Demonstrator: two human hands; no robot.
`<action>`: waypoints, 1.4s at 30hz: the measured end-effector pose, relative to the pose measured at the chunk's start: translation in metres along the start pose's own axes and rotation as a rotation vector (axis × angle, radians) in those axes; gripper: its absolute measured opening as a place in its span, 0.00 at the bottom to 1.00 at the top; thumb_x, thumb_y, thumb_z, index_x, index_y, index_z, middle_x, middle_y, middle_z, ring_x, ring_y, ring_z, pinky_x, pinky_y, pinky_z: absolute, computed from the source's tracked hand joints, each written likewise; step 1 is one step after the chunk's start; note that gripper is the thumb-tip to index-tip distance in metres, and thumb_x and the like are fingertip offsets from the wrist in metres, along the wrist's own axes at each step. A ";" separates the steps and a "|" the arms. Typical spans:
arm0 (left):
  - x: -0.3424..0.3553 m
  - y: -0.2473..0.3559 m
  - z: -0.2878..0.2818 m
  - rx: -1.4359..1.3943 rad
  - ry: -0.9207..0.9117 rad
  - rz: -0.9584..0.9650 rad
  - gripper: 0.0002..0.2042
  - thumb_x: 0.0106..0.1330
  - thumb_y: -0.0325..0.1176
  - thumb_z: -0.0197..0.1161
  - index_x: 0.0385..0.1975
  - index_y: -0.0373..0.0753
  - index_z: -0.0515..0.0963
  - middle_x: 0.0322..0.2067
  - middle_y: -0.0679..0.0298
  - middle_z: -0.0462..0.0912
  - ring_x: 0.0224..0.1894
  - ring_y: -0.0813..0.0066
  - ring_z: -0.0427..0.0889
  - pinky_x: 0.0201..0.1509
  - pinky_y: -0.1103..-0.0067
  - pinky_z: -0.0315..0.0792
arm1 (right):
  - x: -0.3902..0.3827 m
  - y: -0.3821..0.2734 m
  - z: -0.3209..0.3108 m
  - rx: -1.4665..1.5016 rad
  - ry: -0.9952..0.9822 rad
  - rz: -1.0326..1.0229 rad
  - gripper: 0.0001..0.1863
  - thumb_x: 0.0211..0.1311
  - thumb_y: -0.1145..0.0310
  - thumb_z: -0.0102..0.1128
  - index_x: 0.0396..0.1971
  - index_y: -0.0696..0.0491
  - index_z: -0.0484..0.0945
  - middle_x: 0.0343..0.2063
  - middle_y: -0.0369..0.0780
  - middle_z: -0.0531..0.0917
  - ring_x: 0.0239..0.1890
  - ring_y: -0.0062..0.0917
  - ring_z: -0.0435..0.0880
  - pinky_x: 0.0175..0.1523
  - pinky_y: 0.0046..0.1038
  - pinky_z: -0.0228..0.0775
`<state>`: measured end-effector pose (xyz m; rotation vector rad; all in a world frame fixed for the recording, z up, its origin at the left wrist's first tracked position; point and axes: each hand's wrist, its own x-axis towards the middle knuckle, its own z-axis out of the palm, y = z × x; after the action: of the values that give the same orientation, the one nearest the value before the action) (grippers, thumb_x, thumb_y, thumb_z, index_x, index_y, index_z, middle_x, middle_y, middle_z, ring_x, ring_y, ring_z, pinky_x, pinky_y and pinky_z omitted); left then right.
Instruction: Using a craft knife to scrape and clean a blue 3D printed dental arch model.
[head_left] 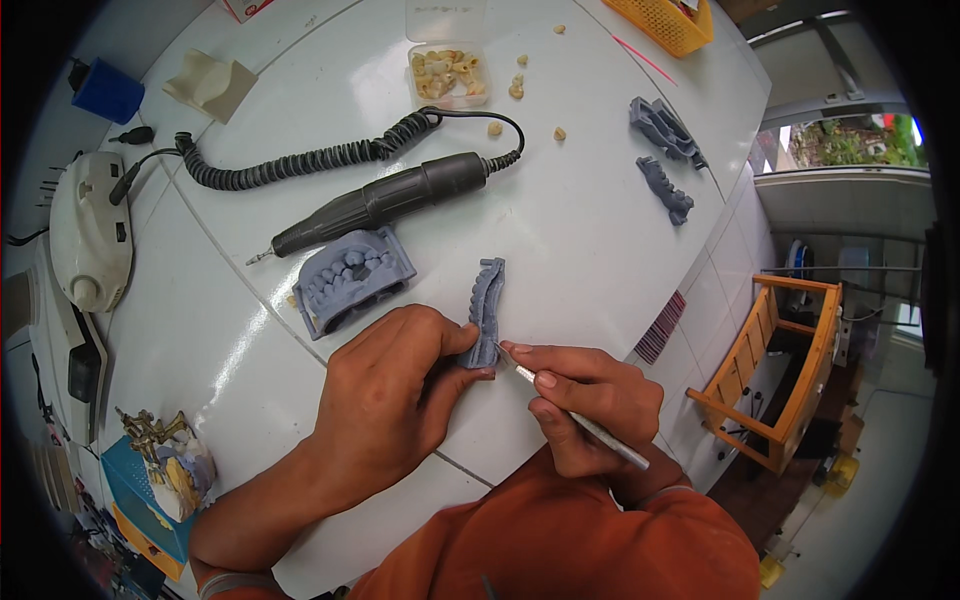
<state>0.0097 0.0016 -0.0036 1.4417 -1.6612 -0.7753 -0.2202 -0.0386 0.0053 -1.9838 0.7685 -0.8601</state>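
Observation:
My left hand (385, 385) pinches a narrow grey-blue dental model strip (485, 305) by its lower part, holding it upright over the white tiled table (550, 240). My right hand (595, 405) grips a slim silver hand tool (610, 438), its thin tip at the strip's lower right side. Just left of the strip lies a larger grey-blue tooth model (352, 278). Behind it rests a black rotary handpiece (390, 198) with a coiled cable (280, 170) leading leftward to a white control unit (90, 230).
At the back sit a box of tooth-coloured pieces (448, 75), a yellow basket (670, 22) and a blue cup (110, 92). Two model fragments (665, 190) lie at right. A brass articulator (165, 450) stands at lower left. Beyond the right edge is a wooden frame (760, 370).

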 end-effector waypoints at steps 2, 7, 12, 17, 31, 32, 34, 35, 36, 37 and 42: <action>0.000 0.000 0.000 -0.004 -0.004 -0.005 0.16 0.56 0.21 0.84 0.40 0.31 0.81 0.35 0.57 0.88 0.32 0.69 0.90 0.34 0.77 0.83 | 0.001 0.000 -0.001 -0.002 -0.007 -0.001 0.11 0.63 0.84 0.74 0.43 0.61 0.83 0.49 0.55 0.90 0.51 0.43 0.94 0.52 0.34 0.91; 0.002 0.002 0.000 0.010 -0.001 0.012 0.17 0.56 0.21 0.84 0.40 0.31 0.81 0.35 0.56 0.88 0.33 0.69 0.90 0.34 0.77 0.83 | 0.000 0.002 -0.001 0.000 -0.002 -0.012 0.11 0.63 0.83 0.74 0.43 0.61 0.82 0.49 0.54 0.90 0.51 0.43 0.94 0.52 0.35 0.92; 0.001 0.001 0.001 0.008 0.001 0.009 0.16 0.56 0.21 0.84 0.39 0.30 0.81 0.35 0.56 0.88 0.33 0.69 0.90 0.35 0.77 0.83 | 0.001 0.002 -0.002 0.005 -0.007 -0.012 0.11 0.64 0.84 0.73 0.43 0.61 0.82 0.49 0.54 0.90 0.52 0.43 0.94 0.52 0.35 0.92; 0.001 0.002 0.000 0.005 -0.004 0.012 0.16 0.57 0.21 0.84 0.39 0.30 0.81 0.35 0.56 0.88 0.34 0.69 0.91 0.35 0.77 0.84 | 0.000 0.003 -0.002 0.009 -0.015 -0.013 0.10 0.64 0.84 0.73 0.43 0.62 0.82 0.49 0.55 0.90 0.51 0.43 0.94 0.52 0.35 0.92; 0.001 0.002 0.001 0.000 -0.011 0.006 0.16 0.56 0.20 0.83 0.40 0.29 0.81 0.34 0.55 0.88 0.34 0.67 0.91 0.36 0.76 0.85 | -0.003 0.004 -0.002 0.017 -0.005 -0.032 0.12 0.67 0.81 0.73 0.48 0.59 0.83 0.49 0.55 0.90 0.51 0.42 0.94 0.51 0.33 0.92; 0.001 0.002 0.001 -0.001 -0.011 0.006 0.16 0.56 0.20 0.83 0.40 0.29 0.81 0.34 0.55 0.88 0.34 0.67 0.91 0.36 0.76 0.85 | -0.002 0.004 -0.003 0.013 -0.010 -0.026 0.12 0.67 0.81 0.73 0.48 0.59 0.83 0.49 0.54 0.90 0.51 0.42 0.94 0.51 0.34 0.92; 0.001 0.002 0.000 0.003 -0.016 -0.002 0.16 0.56 0.20 0.83 0.40 0.29 0.81 0.35 0.55 0.88 0.34 0.67 0.91 0.36 0.76 0.85 | -0.002 0.004 -0.003 0.009 -0.014 -0.020 0.12 0.67 0.81 0.72 0.48 0.59 0.83 0.49 0.54 0.90 0.52 0.42 0.94 0.51 0.34 0.92; 0.001 0.003 0.000 0.004 -0.016 -0.002 0.16 0.56 0.20 0.83 0.40 0.29 0.81 0.35 0.55 0.88 0.34 0.67 0.91 0.36 0.76 0.85 | -0.002 0.004 -0.003 0.016 -0.016 -0.016 0.12 0.67 0.81 0.72 0.48 0.59 0.83 0.50 0.54 0.90 0.52 0.42 0.94 0.52 0.34 0.92; 0.001 0.003 0.000 0.008 -0.015 0.005 0.17 0.56 0.20 0.83 0.40 0.30 0.81 0.35 0.55 0.87 0.34 0.67 0.91 0.36 0.76 0.85 | -0.002 0.004 -0.003 0.024 -0.018 -0.011 0.11 0.67 0.81 0.72 0.47 0.59 0.83 0.50 0.54 0.90 0.53 0.42 0.94 0.52 0.34 0.92; 0.001 0.003 0.000 0.012 -0.015 0.012 0.17 0.56 0.20 0.83 0.40 0.30 0.81 0.35 0.55 0.87 0.34 0.67 0.91 0.36 0.76 0.85 | -0.001 0.003 -0.003 0.025 -0.018 -0.011 0.11 0.67 0.81 0.72 0.47 0.59 0.83 0.50 0.54 0.90 0.53 0.42 0.94 0.52 0.34 0.92; 0.002 0.005 -0.002 0.019 -0.018 -0.003 0.16 0.56 0.20 0.83 0.40 0.30 0.81 0.34 0.55 0.87 0.34 0.68 0.91 0.36 0.76 0.85 | -0.001 0.004 -0.003 0.036 -0.013 -0.016 0.11 0.67 0.81 0.72 0.47 0.59 0.82 0.50 0.54 0.90 0.53 0.44 0.94 0.53 0.35 0.92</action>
<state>0.0084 0.0011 0.0019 1.4545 -1.6846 -0.7777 -0.2236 -0.0412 0.0027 -1.9647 0.7262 -0.8640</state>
